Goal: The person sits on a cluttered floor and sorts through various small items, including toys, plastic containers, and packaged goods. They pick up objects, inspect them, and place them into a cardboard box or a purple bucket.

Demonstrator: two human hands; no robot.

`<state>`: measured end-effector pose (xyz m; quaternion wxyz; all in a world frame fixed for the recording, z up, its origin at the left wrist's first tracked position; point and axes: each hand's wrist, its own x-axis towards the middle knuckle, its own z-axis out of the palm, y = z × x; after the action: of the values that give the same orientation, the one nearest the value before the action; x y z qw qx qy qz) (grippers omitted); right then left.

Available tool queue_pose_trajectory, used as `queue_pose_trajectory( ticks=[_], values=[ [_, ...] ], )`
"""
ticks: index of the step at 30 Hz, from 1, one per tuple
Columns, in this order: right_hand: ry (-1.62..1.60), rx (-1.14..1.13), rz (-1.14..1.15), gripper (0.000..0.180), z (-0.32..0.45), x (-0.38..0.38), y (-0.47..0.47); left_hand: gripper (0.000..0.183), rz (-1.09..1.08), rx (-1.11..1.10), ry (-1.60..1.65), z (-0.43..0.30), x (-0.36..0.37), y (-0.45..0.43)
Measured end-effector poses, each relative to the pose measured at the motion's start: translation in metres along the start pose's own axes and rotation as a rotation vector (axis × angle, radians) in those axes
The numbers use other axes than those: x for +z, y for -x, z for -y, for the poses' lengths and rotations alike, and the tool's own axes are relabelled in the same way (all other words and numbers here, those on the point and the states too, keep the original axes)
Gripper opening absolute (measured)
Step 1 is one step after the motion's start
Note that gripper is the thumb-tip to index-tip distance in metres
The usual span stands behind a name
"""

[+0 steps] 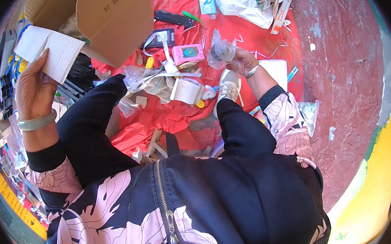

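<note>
On the left, my left hand (37, 90) grips a creased white sheet (53, 52), thin and ribbed like card or foam, between thumb and fingers. The sheet is in front of the lower left part of an open cardboard box (120, 28). My right hand (245, 62) pinches a small clear plastic bag (221, 51) with something dark inside, too blurred to name. Below that hand is my white shoe (230, 86). Between my knees lie a roll of white labels (185, 90), a pink toy box (188, 54) with a window, and a white strap (168, 55).
Red plastic sheeting (167, 119) covers the floor, strewn with small goods. A white plastic bag (242, 2) and a blue box (207, 4) lie farther off. Black rods (81, 70) and piled goods crowd the left side. A worn red floor (339, 72) stretches along the right.
</note>
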<state>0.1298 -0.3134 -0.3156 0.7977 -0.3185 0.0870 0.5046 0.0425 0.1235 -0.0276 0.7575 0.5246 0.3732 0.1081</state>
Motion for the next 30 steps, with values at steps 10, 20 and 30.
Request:
queue_pose_trajectory(
  ticks=[10,20,30],
  values=[
    [0.166,-0.211,-0.069,0.026,0.011,0.026,-0.003,0.036,0.033,-0.036,-0.017,0.005,0.009,0.007],
    [0.536,-0.588,-0.293,0.042,0.037,0.038,0.006,0.026,0.254,-0.145,-0.130,0.058,0.023,-0.026],
    [0.493,-0.718,-0.336,0.066,0.059,0.080,0.059,0.030,0.516,-0.439,-0.197,0.143,0.005,-0.095]
  ],
)
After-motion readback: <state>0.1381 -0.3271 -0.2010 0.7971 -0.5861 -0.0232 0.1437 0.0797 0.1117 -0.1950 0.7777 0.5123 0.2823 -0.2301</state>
